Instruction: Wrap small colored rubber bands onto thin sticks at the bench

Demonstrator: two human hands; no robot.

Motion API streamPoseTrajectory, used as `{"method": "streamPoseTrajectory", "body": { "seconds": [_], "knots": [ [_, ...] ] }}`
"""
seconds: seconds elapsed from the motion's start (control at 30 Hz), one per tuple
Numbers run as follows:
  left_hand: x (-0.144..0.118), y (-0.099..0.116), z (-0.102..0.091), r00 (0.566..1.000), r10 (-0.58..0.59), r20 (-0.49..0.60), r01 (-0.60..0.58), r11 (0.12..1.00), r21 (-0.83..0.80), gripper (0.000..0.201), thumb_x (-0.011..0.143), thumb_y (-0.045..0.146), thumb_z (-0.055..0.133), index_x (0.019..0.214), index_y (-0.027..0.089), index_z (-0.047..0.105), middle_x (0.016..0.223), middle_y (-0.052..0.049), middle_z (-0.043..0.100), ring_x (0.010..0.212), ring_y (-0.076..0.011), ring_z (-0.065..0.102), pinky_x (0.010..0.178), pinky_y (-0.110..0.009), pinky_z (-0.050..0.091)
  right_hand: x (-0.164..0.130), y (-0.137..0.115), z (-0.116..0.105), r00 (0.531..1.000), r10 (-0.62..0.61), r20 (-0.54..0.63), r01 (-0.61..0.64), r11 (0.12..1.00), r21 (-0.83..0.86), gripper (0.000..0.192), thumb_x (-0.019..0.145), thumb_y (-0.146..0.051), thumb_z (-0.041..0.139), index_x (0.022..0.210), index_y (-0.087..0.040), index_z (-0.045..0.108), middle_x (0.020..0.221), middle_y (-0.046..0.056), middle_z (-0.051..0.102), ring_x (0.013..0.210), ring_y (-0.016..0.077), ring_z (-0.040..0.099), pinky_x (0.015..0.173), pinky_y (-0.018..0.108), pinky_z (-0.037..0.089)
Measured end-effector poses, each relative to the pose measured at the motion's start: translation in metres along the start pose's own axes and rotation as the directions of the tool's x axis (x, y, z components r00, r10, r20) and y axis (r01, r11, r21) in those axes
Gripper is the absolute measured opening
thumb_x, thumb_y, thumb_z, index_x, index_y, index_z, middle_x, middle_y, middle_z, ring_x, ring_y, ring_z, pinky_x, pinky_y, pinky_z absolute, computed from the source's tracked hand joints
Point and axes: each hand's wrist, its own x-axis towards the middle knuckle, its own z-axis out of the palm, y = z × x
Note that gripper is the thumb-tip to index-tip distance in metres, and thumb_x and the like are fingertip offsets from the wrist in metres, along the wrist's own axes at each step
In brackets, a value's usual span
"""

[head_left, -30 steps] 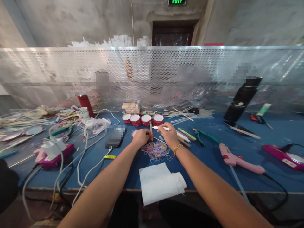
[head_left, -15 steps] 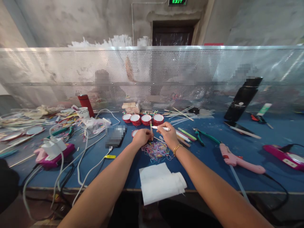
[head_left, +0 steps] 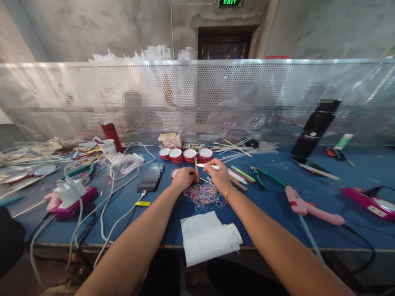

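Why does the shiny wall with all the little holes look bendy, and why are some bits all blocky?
Head view: the wide lens bows the perforated screen and stretches both arms at the edges. Light glares white off its top rim. Blocky patches hide the faces behind it and the phone on the blue table. The left hand, right hand and white pen are sharp.

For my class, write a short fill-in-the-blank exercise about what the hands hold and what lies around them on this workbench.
1. The left hand holds a thin stick that stands nearly ____.
2. The right hand grips a ____ pen-like tool, pointing left towards the stick.
3. Just below both hands lies a heap of coloured ____.
4. To the right of the hands, on the blue table, lies a pink ____.

Missing words: upright; white; rubber bands; glue gun
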Motion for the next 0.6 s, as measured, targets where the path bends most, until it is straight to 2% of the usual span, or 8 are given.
{"method": "streamPoseTrajectory", "body": {
  "seconds": [0.2,0.4,0.6],
  "knots": [
    [-0.0004,-0.0002,-0.0003,1.000,-0.002,-0.014,0.002,1.000,0.017,0.016,0.085,0.030,0.067,0.077,0.019,0.076,0.076,-0.001,0.075,0.066,-0.0142,0.063,0.065,-0.024,0.043,0.0038,0.0034,-0.0049,0.997,0.024,-0.068,-0.024,1.000,0.005,0.022,0.073,-0.043,0.067,0.066,-0.024,0.059,0.061,-0.001,0.066,0.058,0.0167,0.055,0.058,0.028,0.043],
    [0.0004,-0.0006,-0.0002,1.000,-0.007,-0.008,0.007,1.000,-0.003,0.015,0.084,0.028,0.067,0.079,0.020,0.077,0.074,-0.001,0.075,0.065,-0.0144,0.063,0.061,-0.025,0.041,0.0033,0.0031,-0.0051,0.999,0.000,-0.037,0.001,1.000,0.012,0.019,0.072,-0.038,0.067,0.062,-0.024,0.058,0.060,-0.001,0.065,0.062,0.0172,0.057,0.064,0.029,0.045],
    [-0.0002,-0.0004,-0.0004,1.000,0.001,-0.010,-0.001,1.000,-0.002,0.018,0.085,0.031,0.067,0.073,0.020,0.075,0.073,-0.001,0.075,0.064,-0.0139,0.062,0.061,-0.025,0.040,0.0009,-0.0014,-0.0044,1.000,0.000,-0.024,0.000,1.000,-0.010,0.019,0.072,-0.039,0.066,0.062,-0.024,0.059,0.060,-0.001,0.065,0.062,0.0178,0.057,0.064,0.030,0.045]
  ]
}}
